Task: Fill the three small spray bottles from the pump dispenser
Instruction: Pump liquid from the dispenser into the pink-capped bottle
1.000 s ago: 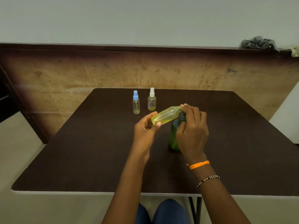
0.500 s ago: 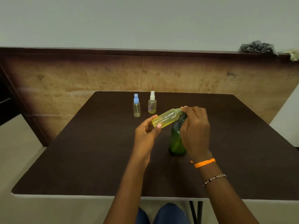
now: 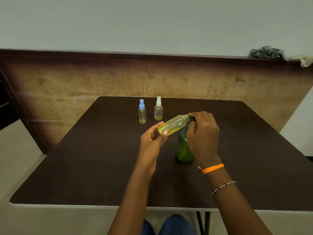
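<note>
A bare, plain room, more like a spare office or test room than a home. A dark brown laminate desk [image 3: 84, 167] with a pale edge stands on thin metal legs [image 3: 203, 221] over a light tiled floor [image 3: 20, 158]. Behind it runs a worn wooden wall panel [image 3: 84, 85] under a pale painted wall [image 3: 152, 22]. Crumpled grey cloth [image 3: 266, 52] lies on the panel's top ledge.

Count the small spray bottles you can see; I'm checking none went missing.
3: blue-capped bottle and white-capped bottle stand at the table's far side; an uncapped bottle is tilted in the left hand.
</note>
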`<control>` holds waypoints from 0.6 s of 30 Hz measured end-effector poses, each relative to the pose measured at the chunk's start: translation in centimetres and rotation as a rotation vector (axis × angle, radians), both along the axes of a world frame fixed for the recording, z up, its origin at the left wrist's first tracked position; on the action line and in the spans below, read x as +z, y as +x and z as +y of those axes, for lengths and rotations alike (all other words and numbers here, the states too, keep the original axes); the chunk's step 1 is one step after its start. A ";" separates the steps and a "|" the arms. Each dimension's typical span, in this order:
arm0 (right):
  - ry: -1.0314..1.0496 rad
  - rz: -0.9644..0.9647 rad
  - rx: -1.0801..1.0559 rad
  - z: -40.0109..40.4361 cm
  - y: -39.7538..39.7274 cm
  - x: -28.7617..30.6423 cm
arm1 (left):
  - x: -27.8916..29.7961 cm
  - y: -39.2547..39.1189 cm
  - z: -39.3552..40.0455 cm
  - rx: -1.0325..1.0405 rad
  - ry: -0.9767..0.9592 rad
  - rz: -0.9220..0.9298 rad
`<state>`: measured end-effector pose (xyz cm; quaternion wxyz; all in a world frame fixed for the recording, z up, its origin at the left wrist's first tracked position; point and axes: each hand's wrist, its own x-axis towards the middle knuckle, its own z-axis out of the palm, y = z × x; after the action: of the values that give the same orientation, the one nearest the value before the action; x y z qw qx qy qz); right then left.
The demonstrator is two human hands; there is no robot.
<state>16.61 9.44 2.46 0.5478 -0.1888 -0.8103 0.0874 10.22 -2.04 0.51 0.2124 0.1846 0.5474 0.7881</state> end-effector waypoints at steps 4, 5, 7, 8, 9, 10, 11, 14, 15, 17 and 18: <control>0.028 0.041 -0.046 -0.3 -0.5 -1.2 | -0.1 -0.1 0.2 0.011 -0.009 -0.005; 0.040 0.037 -0.050 -0.2 -0.6 -1.4 | -0.1 -0.1 0.3 0.015 -0.011 -0.004; 0.042 0.014 -0.043 0.0 -0.5 -1.3 | -0.2 -0.1 0.3 0.015 -0.010 -0.005; 0.033 -0.002 -0.034 0.0 -0.4 -1.0 | -0.1 -0.1 0.3 0.014 -0.008 -0.006; 0.020 -0.013 -0.019 0.1 -0.3 -0.7 | -0.1 -0.1 0.3 0.014 -0.007 -0.006; 0.002 -0.017 0.003 0.2 -0.1 -0.3 | 0.0 -0.1 0.3 0.013 -0.006 -0.006; -0.024 -0.012 0.030 0.2 0.1 0.0 | 0.1 -0.1 0.3 0.012 -0.004 -0.006; -0.081 0.033 0.082 0.2 0.3 0.5 | 0.2 0.0 0.2 0.008 0.005 -0.009; -0.076 0.040 0.076 0.1 0.2 0.3 | 0.2 0.0 0.3 0.008 0.007 -0.010; -0.046 0.049 0.055 -0.3 0.1 -0.4 | 0.1 -0.1 0.4 0.009 0.010 -0.012; -0.030 0.060 0.049 -0.3 0.0 -1.0 | 0.0 -0.1 0.4 0.010 0.007 -0.014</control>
<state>16.62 9.10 1.49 0.5666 -0.1745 -0.7966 0.1184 10.11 -1.63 0.56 0.2117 0.1767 0.5442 0.7923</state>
